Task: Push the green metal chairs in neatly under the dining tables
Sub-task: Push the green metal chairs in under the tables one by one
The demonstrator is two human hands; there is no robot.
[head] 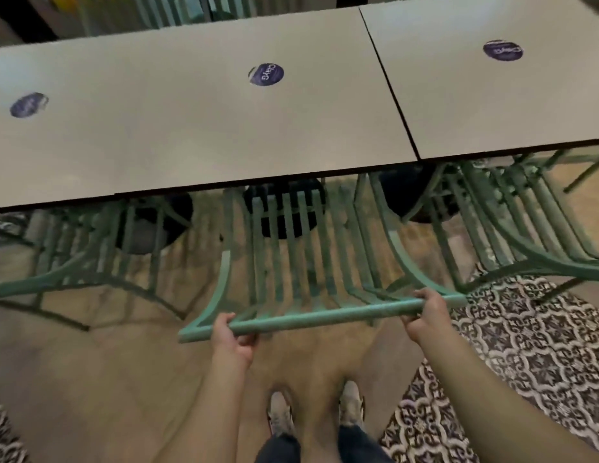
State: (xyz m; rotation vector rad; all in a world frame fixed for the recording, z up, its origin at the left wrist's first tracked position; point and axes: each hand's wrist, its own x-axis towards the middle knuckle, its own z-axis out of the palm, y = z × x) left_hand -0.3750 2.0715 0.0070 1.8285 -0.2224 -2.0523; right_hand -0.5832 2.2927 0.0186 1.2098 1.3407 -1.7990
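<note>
A green metal chair (308, 255) with a slatted back stands directly in front of me, its seat partly under the beige dining table (191, 138). My left hand (233, 335) is closed around the left end of the chair's top rail. My right hand (425, 315) grips the right end of the same rail. A second green chair (91, 262) sits under the table to the left, and a third (525, 235) under the adjoining table (492, 105) to the right.
Round purple stickers (266, 74) mark the tabletops. Dark round table bases (284, 208) stand under the tables. The floor is tan with patterned black-and-white tiles (525, 345) on the right. My shoes (281, 412) are just behind the chair. More green chairs (164, 11) line the far side.
</note>
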